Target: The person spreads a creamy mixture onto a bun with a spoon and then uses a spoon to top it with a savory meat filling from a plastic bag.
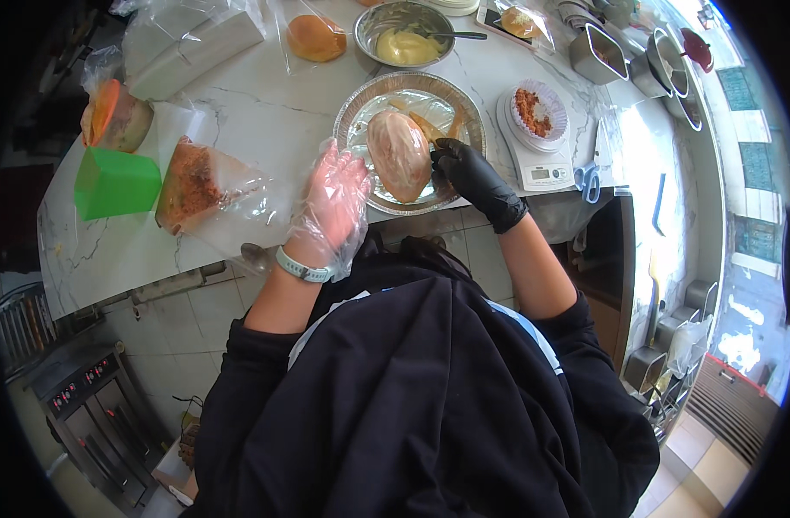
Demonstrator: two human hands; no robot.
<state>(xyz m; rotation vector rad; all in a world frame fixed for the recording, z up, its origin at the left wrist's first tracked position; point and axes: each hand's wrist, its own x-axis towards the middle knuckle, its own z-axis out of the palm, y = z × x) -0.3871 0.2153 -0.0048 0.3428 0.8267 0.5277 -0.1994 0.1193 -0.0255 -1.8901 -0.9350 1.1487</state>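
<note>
An oval bun [398, 155] coated with pale cream is over a round foil tray [347, 112] on the table. My right hand [474, 175], in a black glove, has its fingers curled in at the bun's right edge and grips it there. Just left of the bun is my left hand [334, 194], in a loose clear plastic glove, its fingers stretched out with nothing in them. Tan strips [425, 125] lie in the tray behind the bun; I cannot tell what they are.
At the back stands a metal bowl [403, 39] of yellow cream with a utensil, beside a bagged bun [316, 38]. A white scale [537, 164] carries a paper cup of reddish-brown shreds, near blue scissors [588, 181]. Leftward are a bag of shreds [192, 186] and a green container [114, 183].
</note>
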